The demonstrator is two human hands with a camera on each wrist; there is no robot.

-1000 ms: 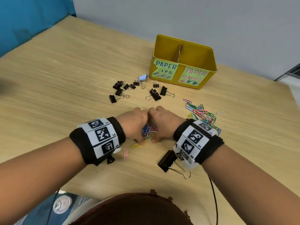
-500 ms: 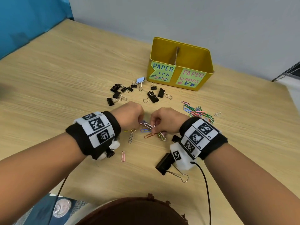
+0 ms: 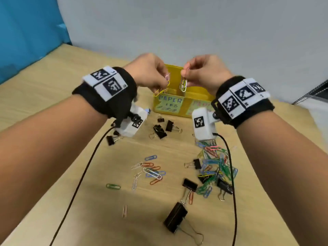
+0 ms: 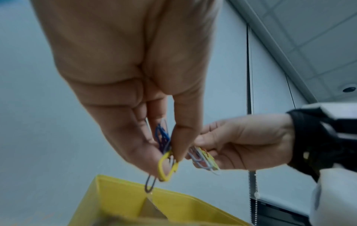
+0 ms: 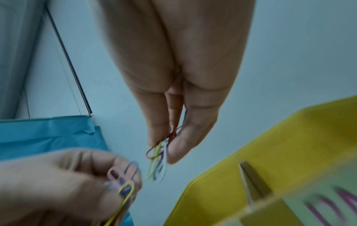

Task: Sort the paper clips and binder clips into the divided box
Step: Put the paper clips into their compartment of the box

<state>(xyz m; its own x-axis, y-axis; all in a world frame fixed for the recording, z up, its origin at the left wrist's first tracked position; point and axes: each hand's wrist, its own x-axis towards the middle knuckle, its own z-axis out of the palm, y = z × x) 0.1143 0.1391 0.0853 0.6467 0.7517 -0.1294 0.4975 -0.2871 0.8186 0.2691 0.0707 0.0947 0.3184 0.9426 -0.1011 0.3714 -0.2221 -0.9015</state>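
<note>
Both hands hover above the yellow divided box, over its left compartment labelled for paper clips. My left hand pinches a small bunch of paper clips, with blue, yellow and grey ones showing. My right hand pinches another bunch of paper clips, red, green and white, hanging down from the fingertips. The two hands are close together but apart. A cardboard divider splits the box. What lies inside the box is hidden.
On the wooden table lie several loose paper clips, a tangled coloured pile at right, and black binder clips, with a large one near the front edge. Wrist camera cables hang down.
Both hands have lifted off the table with the paper clips they gathered and moved forward to above the yellow box. The head view has tilted closer to the table.
</note>
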